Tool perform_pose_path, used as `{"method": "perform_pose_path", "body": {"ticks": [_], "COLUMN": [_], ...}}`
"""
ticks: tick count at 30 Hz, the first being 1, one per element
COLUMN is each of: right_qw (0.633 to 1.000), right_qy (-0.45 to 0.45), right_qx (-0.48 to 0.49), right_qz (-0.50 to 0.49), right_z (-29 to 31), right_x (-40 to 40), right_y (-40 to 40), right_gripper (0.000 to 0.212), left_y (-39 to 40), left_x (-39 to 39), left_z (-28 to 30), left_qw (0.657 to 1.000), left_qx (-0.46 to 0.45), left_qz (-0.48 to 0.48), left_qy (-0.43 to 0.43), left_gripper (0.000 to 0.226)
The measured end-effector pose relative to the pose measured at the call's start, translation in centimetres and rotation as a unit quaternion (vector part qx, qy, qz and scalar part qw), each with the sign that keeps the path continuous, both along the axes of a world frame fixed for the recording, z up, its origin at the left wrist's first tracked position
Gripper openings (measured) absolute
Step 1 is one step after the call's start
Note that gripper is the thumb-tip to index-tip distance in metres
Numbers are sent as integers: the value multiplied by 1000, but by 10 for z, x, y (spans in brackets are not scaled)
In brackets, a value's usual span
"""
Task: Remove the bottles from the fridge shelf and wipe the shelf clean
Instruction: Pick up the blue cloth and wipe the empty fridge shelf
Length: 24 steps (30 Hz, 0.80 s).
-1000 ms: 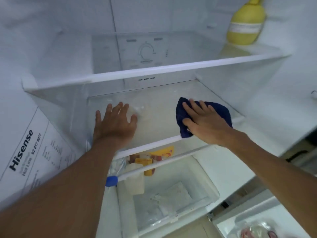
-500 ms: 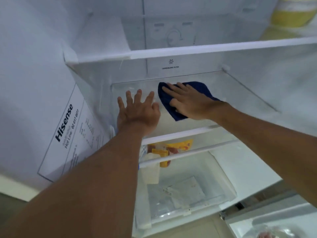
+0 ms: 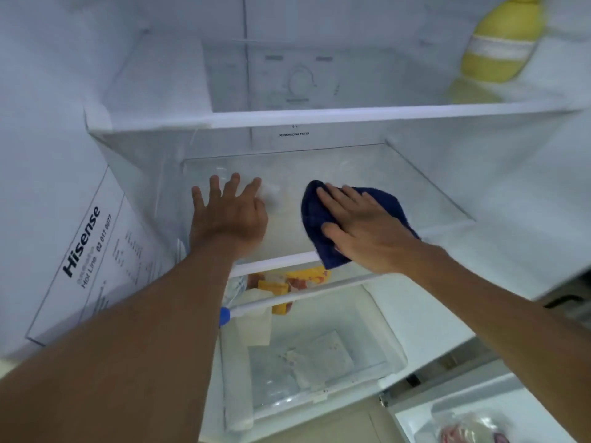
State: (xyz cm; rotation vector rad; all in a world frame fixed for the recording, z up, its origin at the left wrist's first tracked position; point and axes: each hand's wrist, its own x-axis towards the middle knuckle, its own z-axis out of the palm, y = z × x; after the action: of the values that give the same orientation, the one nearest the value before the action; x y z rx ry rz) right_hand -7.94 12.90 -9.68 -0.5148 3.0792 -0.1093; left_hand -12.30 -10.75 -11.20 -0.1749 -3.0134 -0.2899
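Two bare hands rest on one clear glass fridge shelf (image 3: 399,187), the middle level of the fridge, edged at the front by a white plastic strip. The left hand (image 3: 228,215) lies flat, palm down, on the left part of this shelf, fingers spread and its grip open, holding nothing. The right hand (image 3: 361,230) lies to the right of it, also flat with fingers extended, its grip open and pressing down on one dark blue cloth (image 3: 315,219); the cloth is soft and crumpled, bunched under the palm, and its lower corner hangs over the shelf's front strip. Between the two hands the glass shows a pale, cloudy patch. No bottle stands on this shelf; one yellow bottle (image 3: 502,43), rounded with a pale band round its middle, sits on the upper shelf (image 3: 319,118) above and to the right, partly cut off by the frame. Behind that upper shelf, on the back wall, is one round control dial (image 3: 302,81). Below the glass shelf, a clear plastic drawer (image 3: 377,334) is pulled forward, holding flat translucent bags, and yellow and red packets (image 3: 287,282) show through behind its white rail. To the left of the shelf, one white sticker (image 3: 92,260) printed "Hisense" is stuck to the side wall.
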Motion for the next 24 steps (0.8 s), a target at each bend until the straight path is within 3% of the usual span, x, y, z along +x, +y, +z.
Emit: {"method": "perform_pose_path", "body": {"ticks": [3, 5, 7, 11, 13, 16, 18, 21, 24], "right_qw": [993, 972, 955, 997, 998, 994, 983, 973, 994], "right_qy": [-2, 8, -6, -32, -34, 5, -1, -30, -6], "right_qx": [59, 23, -18, 35, 50, 96, 126, 25, 0], "right_qz": [-98, -235, -297, -66, -16, -49, -133, -228, -108], "right_z": [8, 15, 11, 4, -1, -1, 2, 7, 0], "right_x": [-38, -83, -120, -105, -55, -12, -35, -93, -101], "right_y": [63, 56, 16, -40, -15, 59, 90, 54, -18], "right_gripper": [48, 66, 76, 100, 94, 66, 72, 72, 71], "left_y": [1, 2, 2, -1, -2, 0, 1, -1, 1], "left_x": [-3, -4, -3, -3, -2, -2, -3, -3, -2], "left_z": [-1, -2, -2, -2, -1, 0, -2, -1, -2], "left_qw": [1000, 1000, 1000, 1000, 1000, 1000, 1000, 1000, 999], "left_qx": [3, 4, 4, 4, 9, 12, 13, 30, 48], "left_qz": [5, 7, 8, 2, 3, 6, 7, 9, 4], "left_qy": [0, -4, -1, -2, 3, 1, 5, 0, 5], "left_gripper": [56, 56, 57, 55, 55, 54, 54, 54, 53]}}
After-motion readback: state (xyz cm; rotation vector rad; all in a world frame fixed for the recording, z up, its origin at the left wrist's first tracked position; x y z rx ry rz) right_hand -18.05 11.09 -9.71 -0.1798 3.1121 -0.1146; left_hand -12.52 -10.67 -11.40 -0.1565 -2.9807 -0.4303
